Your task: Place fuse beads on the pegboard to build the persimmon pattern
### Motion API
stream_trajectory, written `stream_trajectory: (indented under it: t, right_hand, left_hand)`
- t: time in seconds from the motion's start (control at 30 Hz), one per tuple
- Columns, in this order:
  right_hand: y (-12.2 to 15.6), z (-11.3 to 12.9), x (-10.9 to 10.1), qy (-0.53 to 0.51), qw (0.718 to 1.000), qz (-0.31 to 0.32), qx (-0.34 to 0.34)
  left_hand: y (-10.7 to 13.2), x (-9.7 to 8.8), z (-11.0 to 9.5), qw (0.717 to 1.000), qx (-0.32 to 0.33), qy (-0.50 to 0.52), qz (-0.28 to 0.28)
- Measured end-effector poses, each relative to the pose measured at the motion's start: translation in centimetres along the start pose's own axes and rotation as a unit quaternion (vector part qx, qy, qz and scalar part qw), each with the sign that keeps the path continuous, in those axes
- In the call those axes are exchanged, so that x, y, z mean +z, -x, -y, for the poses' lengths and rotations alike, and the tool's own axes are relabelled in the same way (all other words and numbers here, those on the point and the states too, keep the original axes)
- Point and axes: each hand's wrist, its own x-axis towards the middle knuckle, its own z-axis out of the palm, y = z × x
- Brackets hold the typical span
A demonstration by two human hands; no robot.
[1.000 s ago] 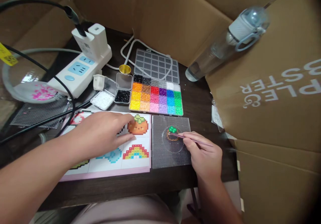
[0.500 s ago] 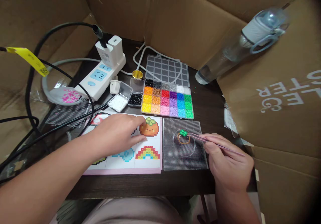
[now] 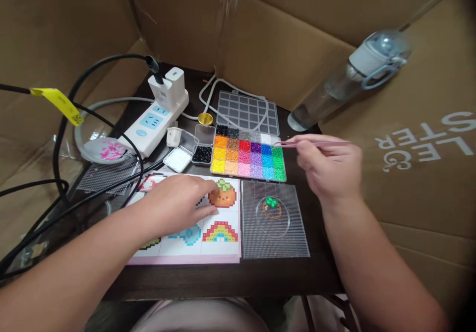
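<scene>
My right hand (image 3: pixel 330 168) grips pink tweezers (image 3: pixel 320 142), their tips over the bead box (image 3: pixel 248 178) at the border of the blue and green compartments. Whether a bead sits between the tips is too small to tell. My left hand (image 3: pixel 182 200) lies on the pattern sheet (image 3: pixel 182 258), thumb and forefinger apart beside a printed orange persimmon (image 3: pixel 222 194). To the sheet's right is a clear pegboard (image 3: pixel 275 245). On it, green beads (image 3: pixel 271 202) top a ring of brown-orange beads (image 3: pixel 272 218) whose middle shows bare pegs.
Small open cases of white beads (image 3: pixel 177 160) and black beads (image 3: pixel 203 154) stand left of the box. Behind are a power strip (image 3: pixel 148 128) and a gold cup (image 3: pixel 205 118). Black cables (image 3: pixel 55 123) loop at left. A water bottle (image 3: pixel 327 94) leans against cardboard (image 3: pixel 409 203).
My right hand has moved the tweezers from the green beads on the pegboard up to the bead box. My left hand stays on the sheet. The camera view has shifted slightly.
</scene>
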Motion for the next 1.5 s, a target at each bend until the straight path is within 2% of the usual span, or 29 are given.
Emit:
stream_trajectory:
  t: [0.13,0.27,0.6,0.97,1.5]
  right_hand:
    - [-0.3,-0.2,3.2,-0.030,0.996,0.066,0.045]
    - [0.7,-0.6,4.7,-0.023,0.993,0.086,0.072]
    - [1.6,-0.5,4.8,-0.042,0.990,0.125,0.049]
    - [1.7,-0.5,5.1,-0.048,0.988,0.132,0.067]
    - [1.7,-0.7,5.0,-0.040,0.987,0.144,0.055]
  left_hand:
    - [0.1,0.0,0.0,1.000,-0.004,0.009,0.007]
    - [-0.1,-0.2,-0.1,1.000,-0.018,0.023,0.013]
    - [-0.3,0.1,-0.1,0.999,-0.023,0.035,0.010]
    - [-0.2,-0.2,-0.3,0.999,-0.027,0.029,0.008]
    - [-0.2,-0.2,-0.3,1.000,-0.019,0.009,0.014]
